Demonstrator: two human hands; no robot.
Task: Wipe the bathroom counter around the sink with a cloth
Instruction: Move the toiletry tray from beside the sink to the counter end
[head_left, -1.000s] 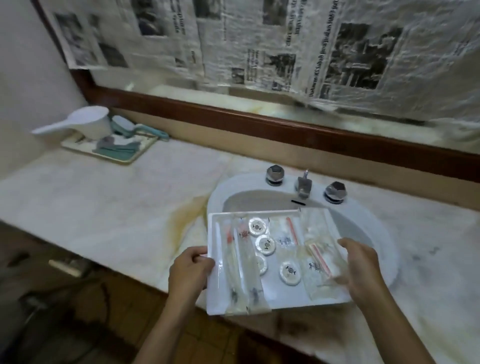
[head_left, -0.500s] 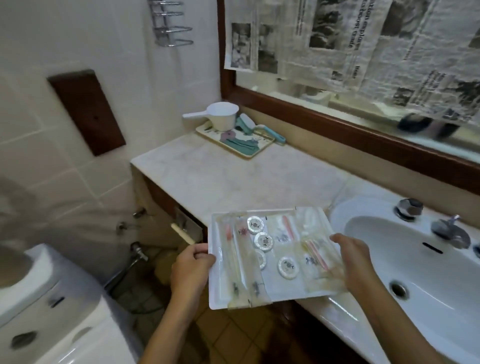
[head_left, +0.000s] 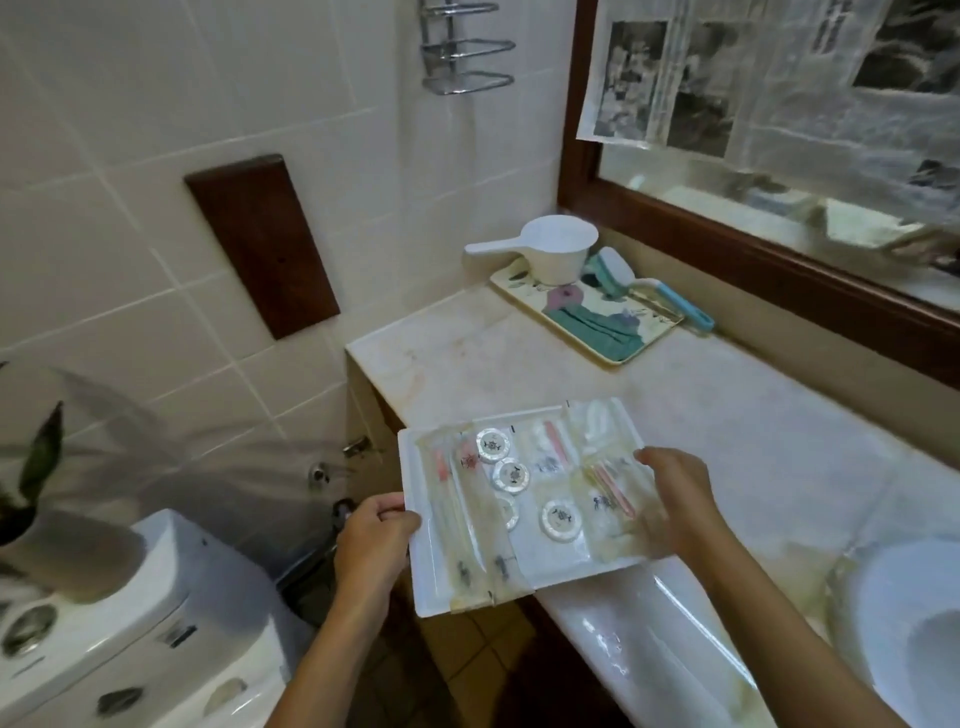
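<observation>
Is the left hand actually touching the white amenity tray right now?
Touching. The head view shows the left hand gripping the white amenity tray at its left edge, thumb over the rim, with no gap visible.

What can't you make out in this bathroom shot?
Head view only:
- Sink: cut off by the right edge; taps out of frame.
- Sachets on the white tray: print too small to read.
- Right hand: fingers partly blurred behind the plastic.
- Newspaper: text blurred.
- Cloth: none identifiable.
</observation>
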